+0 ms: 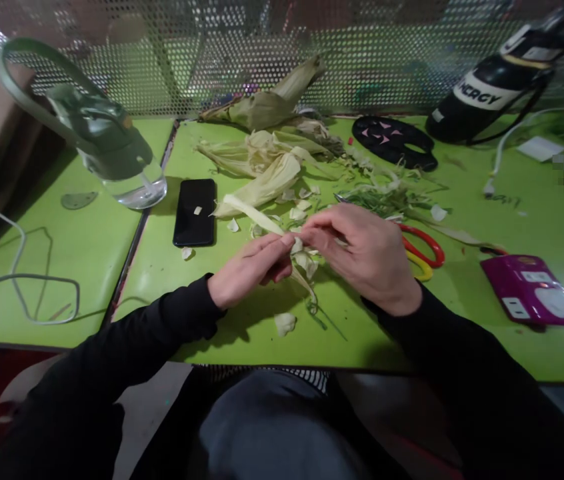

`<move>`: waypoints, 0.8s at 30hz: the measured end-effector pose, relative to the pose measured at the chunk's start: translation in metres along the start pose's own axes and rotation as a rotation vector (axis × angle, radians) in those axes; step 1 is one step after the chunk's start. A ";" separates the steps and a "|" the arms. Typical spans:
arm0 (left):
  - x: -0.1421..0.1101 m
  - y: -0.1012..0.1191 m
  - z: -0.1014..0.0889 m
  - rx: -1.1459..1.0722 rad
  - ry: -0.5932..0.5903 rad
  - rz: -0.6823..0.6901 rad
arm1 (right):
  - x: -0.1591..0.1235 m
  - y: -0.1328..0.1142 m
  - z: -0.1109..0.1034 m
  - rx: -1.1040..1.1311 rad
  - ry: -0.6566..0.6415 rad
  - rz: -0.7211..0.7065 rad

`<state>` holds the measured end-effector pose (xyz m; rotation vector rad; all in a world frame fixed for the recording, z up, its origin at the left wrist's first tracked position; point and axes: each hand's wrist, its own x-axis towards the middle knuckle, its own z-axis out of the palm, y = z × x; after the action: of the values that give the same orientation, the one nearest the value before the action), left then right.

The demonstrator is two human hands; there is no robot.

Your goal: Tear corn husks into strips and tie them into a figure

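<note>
My left hand (262, 262) pinches a pale strip of corn husk (252, 213) between thumb and fingers over the table. Close against it, my right hand (362, 250) has thumb and forefinger pressed together at the same piece; its other fingers curl under and are partly hidden. Below the hands hang small cream husk bits and a thin dry tail (302, 283). Beyond them lie large corn husks (262, 160) in a pile. Scissors with red and yellow handles (425, 247) rest beside my right hand, their blades mostly covered by green shreds (377, 197).
A black phone (195, 213) and a green-lidded water bottle (122, 147) stand left. Behind are a black palette-shaped object (395, 142) and a black bottle (487, 93), before a perforated metal screen (362, 60). A purple packet (536, 290) lies right, a white cable (22, 257) far left.
</note>
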<state>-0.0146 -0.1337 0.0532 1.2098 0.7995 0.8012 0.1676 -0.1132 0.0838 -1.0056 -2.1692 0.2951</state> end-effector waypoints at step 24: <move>0.000 0.006 -0.004 -0.186 0.083 0.075 | -0.003 0.001 0.000 0.181 -0.221 0.117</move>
<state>-0.0182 -0.1309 0.0587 1.0507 0.7325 0.9706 0.1695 -0.1148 0.0822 -1.0388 -2.2329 0.6738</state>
